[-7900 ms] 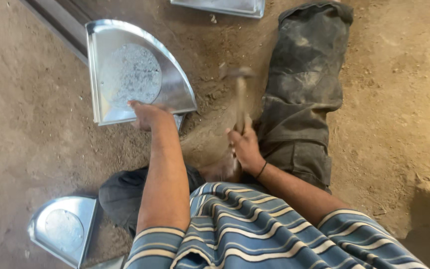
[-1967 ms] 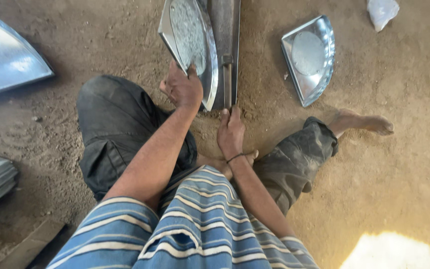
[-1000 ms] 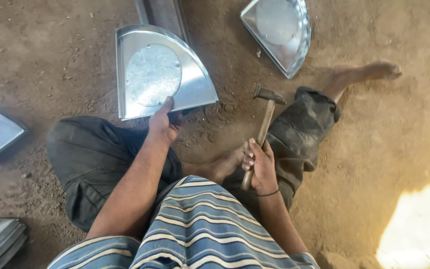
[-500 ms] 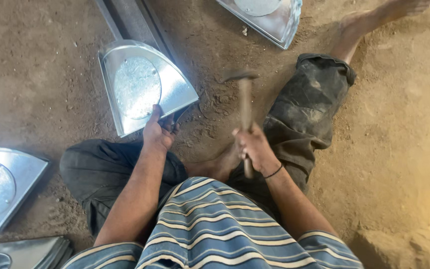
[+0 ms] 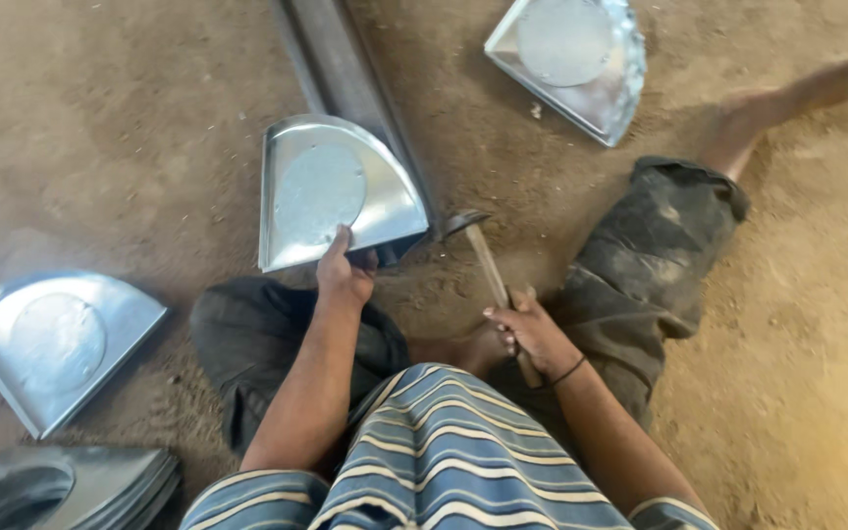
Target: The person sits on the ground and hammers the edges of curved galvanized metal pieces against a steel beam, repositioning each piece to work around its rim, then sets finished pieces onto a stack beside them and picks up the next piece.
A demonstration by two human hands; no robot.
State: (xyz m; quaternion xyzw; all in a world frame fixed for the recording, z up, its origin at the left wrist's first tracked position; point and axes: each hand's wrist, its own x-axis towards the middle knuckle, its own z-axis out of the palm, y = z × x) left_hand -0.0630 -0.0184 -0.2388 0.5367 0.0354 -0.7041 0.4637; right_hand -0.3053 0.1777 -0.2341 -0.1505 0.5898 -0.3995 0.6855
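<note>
Two grips, pan (image 5: 331,196) left, hammer (image 5: 491,270) right

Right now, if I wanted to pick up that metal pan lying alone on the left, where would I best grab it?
Probably at a raised rim of the fan-shaped metal pan, coming from above on its straight right edge. It lies flat on the dirt floor with its hollow side up, so the upturned lip gives fingers something to hook; the flat middle offers nothing.
</note>
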